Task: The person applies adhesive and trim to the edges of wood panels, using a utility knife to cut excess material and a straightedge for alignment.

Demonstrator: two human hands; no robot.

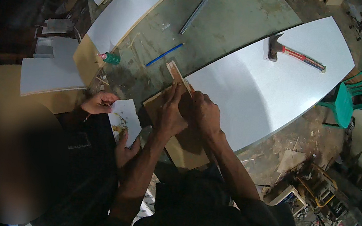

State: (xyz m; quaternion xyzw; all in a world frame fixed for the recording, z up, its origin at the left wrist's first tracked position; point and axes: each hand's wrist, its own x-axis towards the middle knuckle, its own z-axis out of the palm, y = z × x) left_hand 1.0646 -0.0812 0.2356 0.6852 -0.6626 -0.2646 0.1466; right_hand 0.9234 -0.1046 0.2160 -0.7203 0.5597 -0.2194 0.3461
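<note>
A narrow wooden strip (174, 71) lies at the near-left end of a long white panel (242, 86), over a brown board (183, 151). My left hand (172, 114) is closed on the strip, with its fingers pressed along it. Beside it, my right hand (206, 116) is curled into a fist against the strip's right side. A small reddish bit shows by its knuckles, but what it grips is hidden. To my left, a co-worker's two hands (128, 151) hold a small white board (125, 119) with yellowish marks on it.
A claw hammer (297, 56) with a red handle rests on the white panel. On the green-grey table (227, 24) lie a blue pencil (164, 55), a metal bar (199, 9) and a green bottle (111, 58). More white panels (128, 11) stand left; a green chair (345, 104) is right.
</note>
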